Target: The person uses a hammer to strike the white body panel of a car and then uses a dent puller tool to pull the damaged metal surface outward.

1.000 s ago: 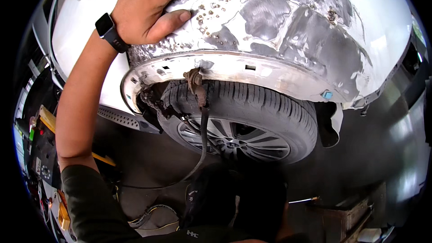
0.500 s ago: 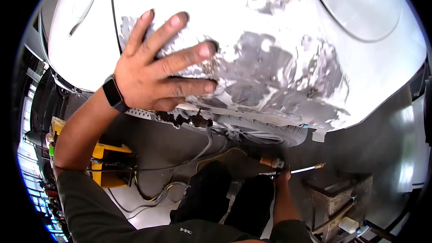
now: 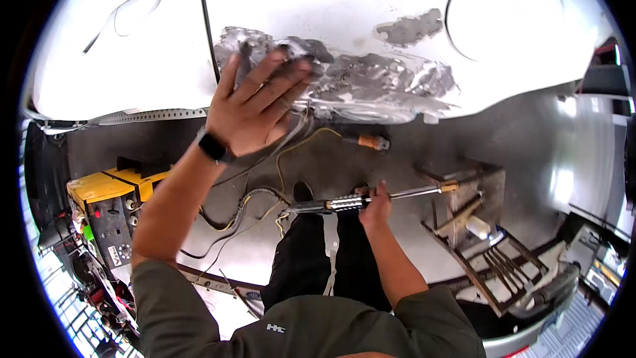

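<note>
A white car's rear side panel (image 3: 331,0) fills the top of the view, with a dented patch of sanded bare metal (image 3: 374,74) along its lower part. Against the left end of this patch is my left hand (image 3: 255,109), palm toward the metal, fingers stretched out and slightly blurred; whether the whole palm touches I cannot tell. My right hand (image 3: 377,207) is closed round the rod of a slide hammer (image 3: 348,203), held crosswise in front of my legs. Its ribbed weight lies left of the hand, and a brass-coloured tip points right.
An orange angle grinder (image 3: 372,141) lies on the floor below the car. Left stands a yellow and black machine (image 3: 103,189), with cables (image 3: 248,195) looping across the floor. At right are a worn stand (image 3: 487,189), a white bottle (image 3: 478,228) and a slatted frame (image 3: 500,272).
My view has shifted back, showing more floor. The right hand and slide hammer have come up from beside my leg into fuller view. The left hand's fingers are closer together, still at the bare metal.
</note>
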{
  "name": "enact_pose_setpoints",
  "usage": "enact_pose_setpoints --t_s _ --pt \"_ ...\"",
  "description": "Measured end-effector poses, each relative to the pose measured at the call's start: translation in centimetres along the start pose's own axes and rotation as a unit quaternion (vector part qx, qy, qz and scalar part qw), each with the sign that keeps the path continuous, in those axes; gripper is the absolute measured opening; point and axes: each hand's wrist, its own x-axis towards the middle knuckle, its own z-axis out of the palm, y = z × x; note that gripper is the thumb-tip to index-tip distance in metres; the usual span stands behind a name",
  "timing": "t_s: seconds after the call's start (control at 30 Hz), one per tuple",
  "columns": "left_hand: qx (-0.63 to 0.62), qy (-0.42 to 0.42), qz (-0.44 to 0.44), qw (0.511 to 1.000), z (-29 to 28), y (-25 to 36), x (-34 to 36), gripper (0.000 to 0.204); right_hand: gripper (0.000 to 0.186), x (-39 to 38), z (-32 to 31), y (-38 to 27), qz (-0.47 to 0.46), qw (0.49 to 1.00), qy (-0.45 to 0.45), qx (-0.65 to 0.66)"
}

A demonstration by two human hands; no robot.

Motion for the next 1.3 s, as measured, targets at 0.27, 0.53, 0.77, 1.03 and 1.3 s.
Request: enact_pose_setpoints --t_s 0.27,0.53,0.77,1.03,1.3 --pt "-0.355 -0.431 -0.565 0.608 2.6 17.3 -33.6 0.055 0.050 -23.2 7.0 -3.3 0.054 0.943 -0.276 -0.179" --pt "-0.650 -0.376 -0.653 -0.099 -9.9 27.3 -35.5 0.059 0.041 -24.0 9.9 -2.1 0.255 0.885 -0.325 -0.215" --pt "-0.673 -0.195 -0.709 -0.083 -14.3 36.5 -24.8 0.026 0.044 -20.6 9.7 -8.2 0.334 0.839 -0.317 -0.290" --pt "-0.633 -0.141 -0.755 -0.094 -16.3 42.4 -20.1 0.032 0.047 -20.0 8.9 -12.7 0.381 0.785 -0.332 -0.359" --pt "-0.660 -0.002 -0.726 -0.192 -19.1 43.3 -17.2 0.032 0.026 -20.0 8.7 -14.4 0.292 0.777 -0.426 -0.360"
